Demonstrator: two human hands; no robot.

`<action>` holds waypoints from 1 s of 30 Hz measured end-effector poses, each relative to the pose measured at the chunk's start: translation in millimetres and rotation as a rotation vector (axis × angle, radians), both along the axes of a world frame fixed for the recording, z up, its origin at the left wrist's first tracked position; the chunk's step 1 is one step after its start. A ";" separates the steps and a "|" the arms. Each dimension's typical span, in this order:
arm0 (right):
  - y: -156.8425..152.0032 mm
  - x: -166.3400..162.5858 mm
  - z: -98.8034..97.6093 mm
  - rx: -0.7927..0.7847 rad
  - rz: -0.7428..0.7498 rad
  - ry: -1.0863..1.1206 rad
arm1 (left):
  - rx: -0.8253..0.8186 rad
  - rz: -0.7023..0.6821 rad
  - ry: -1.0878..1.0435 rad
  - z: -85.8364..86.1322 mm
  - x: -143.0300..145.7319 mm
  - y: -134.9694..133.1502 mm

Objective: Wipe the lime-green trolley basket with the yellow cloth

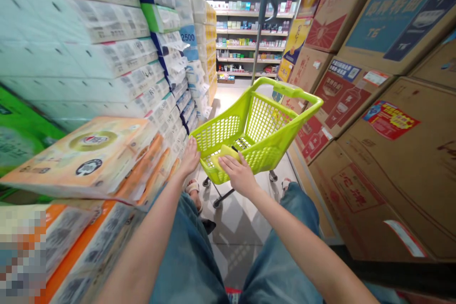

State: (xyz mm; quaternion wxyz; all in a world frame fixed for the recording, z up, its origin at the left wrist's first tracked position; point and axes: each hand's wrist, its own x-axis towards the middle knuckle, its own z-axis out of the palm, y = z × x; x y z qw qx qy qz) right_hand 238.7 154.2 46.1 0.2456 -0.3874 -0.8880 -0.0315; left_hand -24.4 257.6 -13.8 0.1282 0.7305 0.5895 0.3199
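Observation:
A lime-green plastic shopping cart with a lattice basket stands in front of me, its push handle at the far end. My left hand holds the near left corner of its rim, fingers close together. At the near end of the basket, my right hand presses a yellow cloth against the rim. Its fingers lie over the cloth, partly covering it. A small dark object shows just beyond the cloth; what it is I cannot make out.
Stacked paper packs and an orange pack rise close on the left. Cardboard boxes form a wall on the right. My jeans-clad legs flank the cart. Beyond a pole stand shelves of small goods.

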 end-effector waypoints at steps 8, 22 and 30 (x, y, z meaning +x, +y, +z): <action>-27.2 55.7 7.8 0.010 -0.087 0.031 | -0.007 -0.028 -0.043 6.1 -16.2 -47.4; -81.2 0.6 -1.1 0.028 -0.119 0.164 | 0.245 -0.022 0.240 29.8 3.0 -229.6; -92.6 3.1 6.4 0.003 -0.087 0.134 | 0.340 -0.065 0.315 27.7 -1.1 -221.0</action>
